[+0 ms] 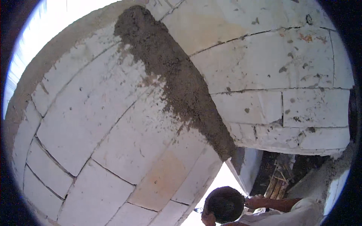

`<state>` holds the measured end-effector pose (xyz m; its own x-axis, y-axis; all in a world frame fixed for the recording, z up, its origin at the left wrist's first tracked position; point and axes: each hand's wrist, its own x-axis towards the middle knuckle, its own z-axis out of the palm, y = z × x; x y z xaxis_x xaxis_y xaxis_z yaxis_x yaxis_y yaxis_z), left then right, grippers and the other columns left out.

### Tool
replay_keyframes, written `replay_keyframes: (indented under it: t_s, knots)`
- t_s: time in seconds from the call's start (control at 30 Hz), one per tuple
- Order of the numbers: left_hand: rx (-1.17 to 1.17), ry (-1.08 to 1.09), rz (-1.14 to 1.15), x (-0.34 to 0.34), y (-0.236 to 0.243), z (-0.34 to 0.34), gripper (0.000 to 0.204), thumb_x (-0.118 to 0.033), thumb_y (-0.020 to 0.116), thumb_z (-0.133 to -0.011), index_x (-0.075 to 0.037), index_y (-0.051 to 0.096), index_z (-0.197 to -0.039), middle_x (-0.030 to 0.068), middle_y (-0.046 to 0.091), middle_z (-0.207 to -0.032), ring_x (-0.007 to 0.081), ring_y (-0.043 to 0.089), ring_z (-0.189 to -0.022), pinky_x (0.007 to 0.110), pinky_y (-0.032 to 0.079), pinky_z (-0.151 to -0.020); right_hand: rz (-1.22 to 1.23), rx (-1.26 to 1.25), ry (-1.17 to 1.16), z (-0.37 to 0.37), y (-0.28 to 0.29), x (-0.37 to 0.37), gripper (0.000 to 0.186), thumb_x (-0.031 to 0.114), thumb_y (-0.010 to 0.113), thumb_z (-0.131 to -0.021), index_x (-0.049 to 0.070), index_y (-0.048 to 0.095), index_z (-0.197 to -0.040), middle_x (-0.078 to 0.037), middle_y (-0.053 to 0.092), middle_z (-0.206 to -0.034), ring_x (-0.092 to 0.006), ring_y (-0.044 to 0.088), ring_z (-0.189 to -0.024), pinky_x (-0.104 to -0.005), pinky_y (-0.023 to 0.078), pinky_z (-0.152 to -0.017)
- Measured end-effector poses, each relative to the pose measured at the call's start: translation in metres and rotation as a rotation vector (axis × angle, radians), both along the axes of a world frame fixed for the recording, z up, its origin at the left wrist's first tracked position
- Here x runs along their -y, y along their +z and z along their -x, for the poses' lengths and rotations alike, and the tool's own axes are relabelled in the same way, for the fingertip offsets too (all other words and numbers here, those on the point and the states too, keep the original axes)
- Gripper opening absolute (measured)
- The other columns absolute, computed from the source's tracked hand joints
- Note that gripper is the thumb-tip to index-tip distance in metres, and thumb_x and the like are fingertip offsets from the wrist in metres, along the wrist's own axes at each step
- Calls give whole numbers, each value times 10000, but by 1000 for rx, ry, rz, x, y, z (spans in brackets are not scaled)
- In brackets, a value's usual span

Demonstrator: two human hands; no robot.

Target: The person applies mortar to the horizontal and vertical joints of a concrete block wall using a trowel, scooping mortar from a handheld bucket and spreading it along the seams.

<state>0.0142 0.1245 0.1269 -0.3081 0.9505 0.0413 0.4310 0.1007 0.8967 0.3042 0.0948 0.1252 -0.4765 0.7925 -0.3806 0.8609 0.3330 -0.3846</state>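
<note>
My left hand (209,219) grips the left lower rim of a round, dark pan (225,203) at the bottom centre. My right hand (253,202) is closed at the pan's right side, on something I cannot make out; its bare forearm comes out of a white sleeve at the lower right. Above them is a wall of pale blocks (98,128) with dark joints, crossed diagonally by a broad band of rough grey mortar (173,83).
A second blockwork face (271,71), spotted with mortar, fills the upper right. Below it is a dark recess with bundled wood or poles (277,182), beside a grey plastered surface (313,180). Bright openings show at the upper left and behind the pan.
</note>
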Motion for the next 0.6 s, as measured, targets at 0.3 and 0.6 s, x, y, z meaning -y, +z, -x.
replay_keyframes:
  t_s: [0.3,0.6]
  knots:
    - [-257,-260,-117,-41,-28,-31,431,-161,645,-721,-60,617,-1139,178,664,-1024,294,644,-902,375,486,-830,-349,-581,453,-7,-149,-11,610,325,495,-927,-46,280,-1361,-258,452,-1228,-353,498,-1107,-437,417,-957]
    - [209,-289,-41,-49,-21,-50,463,-63,634,-698,-35,598,-1159,131,649,-1091,248,622,-940,346,478,-845,820,-879,-375,-4,-49,9,498,367,467,-965,71,409,-1362,-100,570,-953,-219,581,-808,-333,474,-776]
